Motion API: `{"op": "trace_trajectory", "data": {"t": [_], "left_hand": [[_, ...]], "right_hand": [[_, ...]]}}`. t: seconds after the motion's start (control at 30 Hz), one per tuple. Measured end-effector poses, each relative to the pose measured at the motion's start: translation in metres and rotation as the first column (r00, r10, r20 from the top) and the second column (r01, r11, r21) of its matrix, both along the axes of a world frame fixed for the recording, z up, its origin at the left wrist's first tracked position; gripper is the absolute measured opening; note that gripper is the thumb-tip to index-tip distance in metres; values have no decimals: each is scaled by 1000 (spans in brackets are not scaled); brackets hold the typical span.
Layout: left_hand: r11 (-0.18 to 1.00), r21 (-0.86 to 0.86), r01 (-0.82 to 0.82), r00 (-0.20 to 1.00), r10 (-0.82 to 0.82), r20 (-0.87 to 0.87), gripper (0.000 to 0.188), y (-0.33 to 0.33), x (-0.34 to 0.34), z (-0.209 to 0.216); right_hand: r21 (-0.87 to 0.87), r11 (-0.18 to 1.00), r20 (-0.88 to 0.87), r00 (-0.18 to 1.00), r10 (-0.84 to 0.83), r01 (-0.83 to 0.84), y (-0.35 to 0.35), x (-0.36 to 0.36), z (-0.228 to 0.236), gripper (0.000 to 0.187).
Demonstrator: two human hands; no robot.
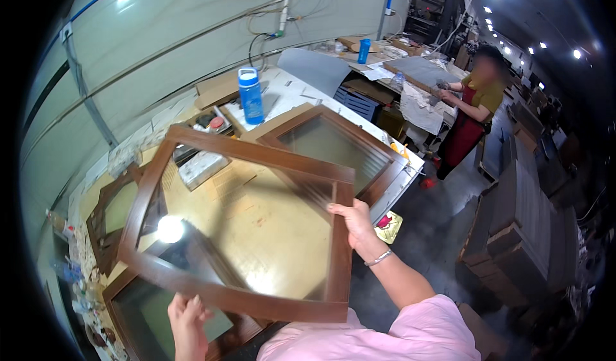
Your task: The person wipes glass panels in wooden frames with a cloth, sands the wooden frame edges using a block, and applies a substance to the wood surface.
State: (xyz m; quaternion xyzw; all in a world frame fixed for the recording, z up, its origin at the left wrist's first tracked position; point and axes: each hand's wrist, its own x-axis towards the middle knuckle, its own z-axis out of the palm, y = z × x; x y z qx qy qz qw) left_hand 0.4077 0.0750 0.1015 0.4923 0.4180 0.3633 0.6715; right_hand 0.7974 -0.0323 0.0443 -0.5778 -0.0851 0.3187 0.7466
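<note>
A brown wooden frame with a clear pane [240, 143] is raised at a tilt above the worktable. My right hand [351, 223] is closed around its right side, thumb on the front face. By the frame's lower rail is my left hand [187, 316], its fingers curled and slightly blurred; I cannot make out what is in them. Beneath the raised frame, at the near left, another glazed frame [122, 287] rests on the table. A third glazed frame [378, 179] lies beyond my right hand, and a smaller one [102, 213] is at the far left.
On the table [282, 95] stand a blue bottle [251, 97] and a pale block [203, 168]. Small bottles [80, 290] line the left edge. Across the aisle, a person [471, 108] in a red apron works at another bench. Stacked dark panels [520, 226] stand at right.
</note>
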Motion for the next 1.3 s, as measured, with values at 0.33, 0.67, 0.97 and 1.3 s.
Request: {"op": "trace_trajectory", "data": {"t": [0.33, 0.67, 0.97, 1.3], "left_hand": [[960, -161, 227, 951, -255, -175, 25, 137, 310, -99], [948, 55, 313, 828, -244, -504, 23, 170, 425, -126], [771, -155, 618, 569, -574, -589, 35, 112, 393, -100], [605, -432, 669, 607, -780, -152, 57, 7, 378, -128]], "right_hand": [[-5, 843, 14, 843, -538, 538, -32, 177, -68, 32], [-158, 741, 147, 758, -636, 653, -10, 257, -110, 24], [-405, 663, 604, 729, -323, 630, -88, 315, -109, 38], [258, 795, -213, 835, -507, 549, -19, 379, -205, 51]]}}
